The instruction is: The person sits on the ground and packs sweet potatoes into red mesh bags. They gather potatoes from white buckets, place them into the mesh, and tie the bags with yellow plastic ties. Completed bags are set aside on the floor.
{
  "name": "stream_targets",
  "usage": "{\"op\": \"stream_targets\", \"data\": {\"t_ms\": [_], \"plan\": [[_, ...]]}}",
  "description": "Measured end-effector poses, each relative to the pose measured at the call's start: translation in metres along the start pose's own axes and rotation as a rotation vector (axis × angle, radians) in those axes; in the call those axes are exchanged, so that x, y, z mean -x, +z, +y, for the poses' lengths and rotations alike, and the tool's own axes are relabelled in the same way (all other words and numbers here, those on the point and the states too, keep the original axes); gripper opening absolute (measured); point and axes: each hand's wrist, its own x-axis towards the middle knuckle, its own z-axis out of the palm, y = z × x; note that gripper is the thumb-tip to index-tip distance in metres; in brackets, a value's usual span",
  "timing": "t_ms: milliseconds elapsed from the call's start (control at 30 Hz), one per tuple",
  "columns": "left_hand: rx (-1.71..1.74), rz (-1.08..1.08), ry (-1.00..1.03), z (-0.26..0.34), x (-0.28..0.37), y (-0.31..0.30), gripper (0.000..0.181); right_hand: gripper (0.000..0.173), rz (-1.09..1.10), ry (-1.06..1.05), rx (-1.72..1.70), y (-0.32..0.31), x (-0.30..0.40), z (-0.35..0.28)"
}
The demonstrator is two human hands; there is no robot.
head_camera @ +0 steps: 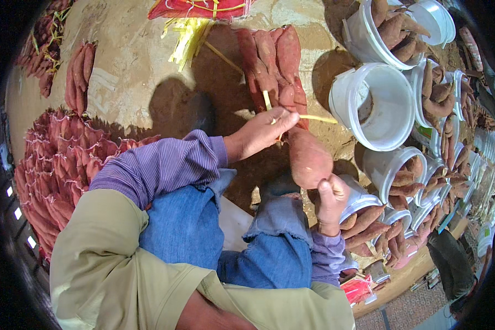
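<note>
A red mesh bag packed with sweet potatoes (pixel 268 62) lies on the ground in front of me, stretching away from my knees. At its near end, my left hand (pixel 264 130) pinches a yellow tie strip (pixel 319 119), whose ends stick out on both sides of the fingers. A large sweet potato (pixel 311 159) hangs between my two hands; whether netting covers it, I cannot tell. My right hand (pixel 333 198) is closed around the lower tip of that sweet potato. Its palm side and whatever else it may grip are hidden.
A white plastic bucket (pixel 350 103) tilts open on my right, among several buckets of sweet potatoes (pixel 400 35). Loose yellow strips (pixel 187 39) lie ahead, beside a red mesh sack (pixel 202 9). Many filled mesh bags (pixel 62 165) are stacked at left; a single bag (pixel 80 78) lies beyond.
</note>
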Motion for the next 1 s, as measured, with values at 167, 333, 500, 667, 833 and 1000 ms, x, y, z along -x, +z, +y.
{"op": "stream_targets", "data": {"t_ms": [167,333,500,667,833,1000], "plan": [[0.181,0.07,-0.211,-0.006,-0.006,-0.006,0.029,0.042,-0.223,-0.437,0.376,0.026,-0.025,-0.014],[0.373,0.17,-0.254,-0.012,-0.007,-0.005,0.023,0.04,-0.141,-0.308,0.335,0.027,-0.018,-0.01],[0.479,0.153,-0.29,-0.027,-0.013,-0.014,0.022,0.042,-0.046,0.35,-0.601,0.027,-0.022,0.0],[0.421,0.261,-0.257,-0.027,-0.018,-0.008,0.022,0.034,-0.17,0.249,-0.823,0.009,-0.033,0.004],[0.22,0.218,-0.158,-0.022,-0.009,-0.005,0.021,0.087,0.14,-0.444,0.912,0.01,-0.043,-0.027],[0.102,0.245,-0.116,-0.021,-0.017,0.002,0.023,0.084,-0.156,-0.019,0.536,0.049,-0.038,0.008]]}}
